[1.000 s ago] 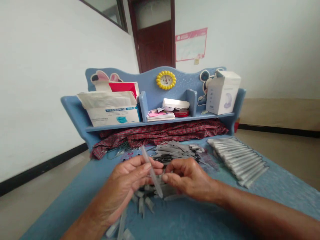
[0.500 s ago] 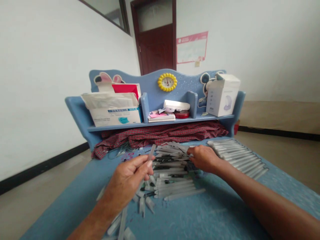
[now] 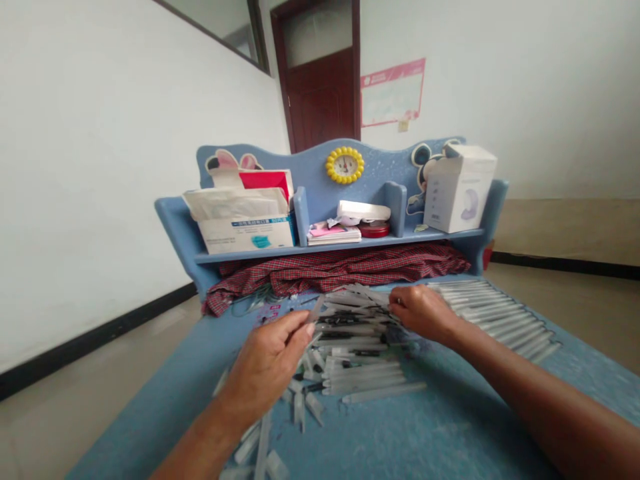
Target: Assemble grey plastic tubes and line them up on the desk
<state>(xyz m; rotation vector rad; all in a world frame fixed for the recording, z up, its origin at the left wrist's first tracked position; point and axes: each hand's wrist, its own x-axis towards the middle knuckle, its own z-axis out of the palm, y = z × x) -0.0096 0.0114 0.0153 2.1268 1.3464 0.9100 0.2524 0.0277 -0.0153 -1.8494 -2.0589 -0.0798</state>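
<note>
My left hand (image 3: 277, 353) is closed, with a frosted, translucent pen barrel (image 3: 316, 309) pinched between thumb and forefinger and pointing up and away. To its right lies a pile of pen parts (image 3: 357, 339), clear barrels mixed with black pieces. At the right end of that pile, my right hand (image 3: 423, 312) has its fingers drawn together; what they grip is hidden. Loose translucent pen caps (image 3: 299, 408) are scattered below my left hand. Beyond my right wrist, several pens (image 3: 500, 319) lie side by side in a neat row.
All this lies on a blue table (image 3: 390, 440). A red checked cloth (image 3: 340, 267) is bunched under the back shelf (image 3: 320, 251). On the shelf stand a mask box (image 3: 245, 230), a stack of papers (image 3: 333, 235), a red round tin (image 3: 374, 230) and a white box (image 3: 460, 190).
The whole view has shifted, so the table and things appear farther right. My left hand's barrel sits slightly lower against the pile. My right hand stays at the pile's right end.
</note>
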